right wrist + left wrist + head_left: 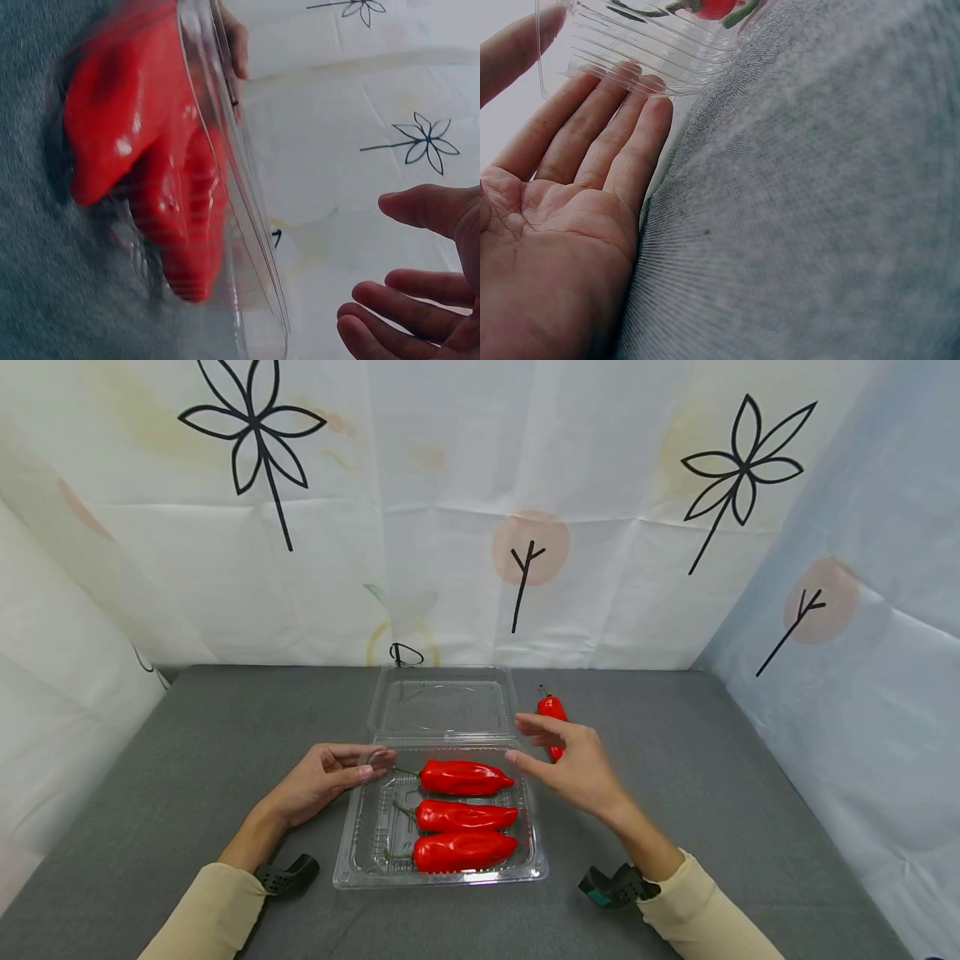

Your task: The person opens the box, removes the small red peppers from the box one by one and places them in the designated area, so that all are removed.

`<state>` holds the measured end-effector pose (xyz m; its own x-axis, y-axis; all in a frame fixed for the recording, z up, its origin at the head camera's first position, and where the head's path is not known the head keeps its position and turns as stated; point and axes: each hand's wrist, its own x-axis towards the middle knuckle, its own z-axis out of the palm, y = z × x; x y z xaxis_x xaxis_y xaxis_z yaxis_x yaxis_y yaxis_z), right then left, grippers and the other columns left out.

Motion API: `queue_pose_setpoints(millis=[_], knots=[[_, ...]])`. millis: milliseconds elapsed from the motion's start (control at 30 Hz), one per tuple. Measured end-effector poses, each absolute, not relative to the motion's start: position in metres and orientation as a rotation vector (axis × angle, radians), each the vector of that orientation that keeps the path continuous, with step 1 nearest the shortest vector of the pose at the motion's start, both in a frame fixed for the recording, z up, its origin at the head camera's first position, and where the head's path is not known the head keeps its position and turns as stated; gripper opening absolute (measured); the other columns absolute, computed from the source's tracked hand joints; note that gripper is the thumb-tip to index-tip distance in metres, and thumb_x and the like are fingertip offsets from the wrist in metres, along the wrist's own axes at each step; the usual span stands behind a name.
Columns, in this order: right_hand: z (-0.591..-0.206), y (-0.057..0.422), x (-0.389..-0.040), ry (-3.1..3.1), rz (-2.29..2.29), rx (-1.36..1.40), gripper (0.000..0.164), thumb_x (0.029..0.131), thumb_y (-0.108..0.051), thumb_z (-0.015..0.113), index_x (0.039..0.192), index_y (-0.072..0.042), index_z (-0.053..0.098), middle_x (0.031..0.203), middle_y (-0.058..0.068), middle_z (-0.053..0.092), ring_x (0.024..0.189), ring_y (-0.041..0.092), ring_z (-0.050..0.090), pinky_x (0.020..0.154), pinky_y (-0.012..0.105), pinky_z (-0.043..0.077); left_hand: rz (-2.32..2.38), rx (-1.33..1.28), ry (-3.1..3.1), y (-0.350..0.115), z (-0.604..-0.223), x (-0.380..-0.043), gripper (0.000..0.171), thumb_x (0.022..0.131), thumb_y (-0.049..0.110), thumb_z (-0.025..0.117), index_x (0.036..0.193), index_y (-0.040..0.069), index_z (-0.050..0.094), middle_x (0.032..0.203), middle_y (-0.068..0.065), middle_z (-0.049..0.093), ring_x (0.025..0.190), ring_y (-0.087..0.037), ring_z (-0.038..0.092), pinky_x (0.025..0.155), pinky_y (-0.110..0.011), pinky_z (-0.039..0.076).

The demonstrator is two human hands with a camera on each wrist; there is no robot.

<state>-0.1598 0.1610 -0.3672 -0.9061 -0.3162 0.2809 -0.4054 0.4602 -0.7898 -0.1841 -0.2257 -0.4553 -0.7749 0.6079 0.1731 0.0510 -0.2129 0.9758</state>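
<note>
A clear plastic clamshell box (348, 852) lies with its lid (442, 706) folded back. Inside are three red peppers, the rear pepper (461, 777), the middle pepper (465, 816) and the front pepper (465, 852), stems pointing left. My left hand (322, 781) is at the box's rear left corner. In the left wrist view its fingers (592, 142) stretch nearly straight against the ribbed wall, with the thumb near the rim. Beside the box's right rear corner my right hand (573, 768) hovers, fingers spread and holding nothing. Another red pepper (552, 707) lies behind it, partly hidden.
Grey cloth (675, 735) covers the table. A white printed curtain (450, 443) stands along the back, with fabric walls on both sides. A dark band (288, 875) is worn on the left wrist and another band (618, 887) on the right.
</note>
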Motion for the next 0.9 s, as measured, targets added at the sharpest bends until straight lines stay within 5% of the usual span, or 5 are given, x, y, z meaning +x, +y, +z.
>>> queue_pose_setpoints(millis=[500, 900], knots=[[-0.376, 0.142, -0.147, -2.629, 1.488, 1.131, 0.049, 0.089, -0.019, 0.080, 0.132, 0.001, 0.065, 0.120, 0.014, 0.072, 0.103, 0.029, 0.070, 0.089, 0.048, 0.058, 2.054, 0.784, 1.664, -0.225, -0.454, -0.183, 0.041, 0.101, -0.008, 0.052, 0.140, -0.018, 0.046, 0.136, -0.018, 0.063, 0.128, -0.024, 0.059, 0.107, -0.029, 0.046], [-0.384, 0.131, -0.139, -2.691, 1.437, 1.246, 0.045, 0.089, -0.017, 0.080, 0.129, -0.001, 0.068, 0.119, 0.010, 0.073, 0.098, 0.023, 0.071, 0.089, 0.039, 0.059, 2.062, 0.776, 1.650, -0.225, -0.456, -0.184, 0.040, 0.101, -0.009, 0.052, 0.140, -0.018, 0.047, 0.136, -0.017, 0.063, 0.128, -0.023, 0.060, 0.107, -0.030, 0.046]])
